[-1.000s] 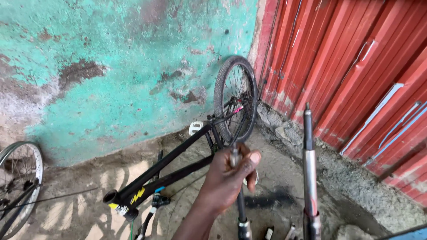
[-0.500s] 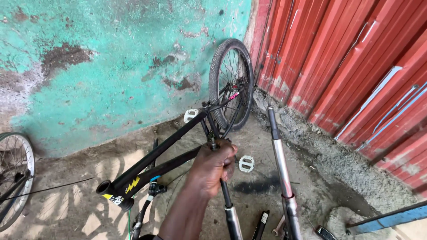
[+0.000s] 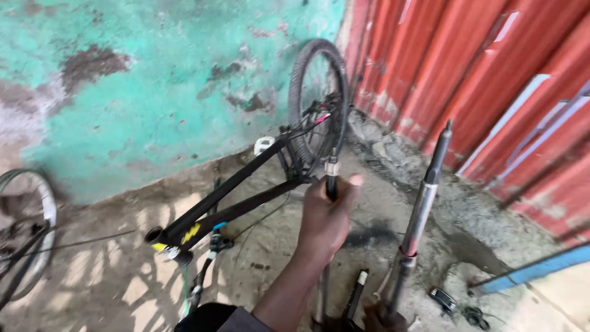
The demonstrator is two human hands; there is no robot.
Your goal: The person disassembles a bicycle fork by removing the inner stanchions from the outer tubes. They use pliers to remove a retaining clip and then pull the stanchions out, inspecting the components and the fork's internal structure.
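Up front, the left hand (image 3: 324,222) is closed around the top of 1 fork leg (image 3: 330,178), which stands nearly upright over the floor (image 3: 270,258). Just beside it, the second fork leg (image 3: 421,209) leans slightly right; a bit of the right hand (image 3: 375,318) shows at its base by the bottom edge, its grip too hidden to tell. Behind them a black bike frame (image 3: 233,200) lies on the floor, its rear wheel (image 3: 318,101) propped against the green wall (image 3: 153,92).
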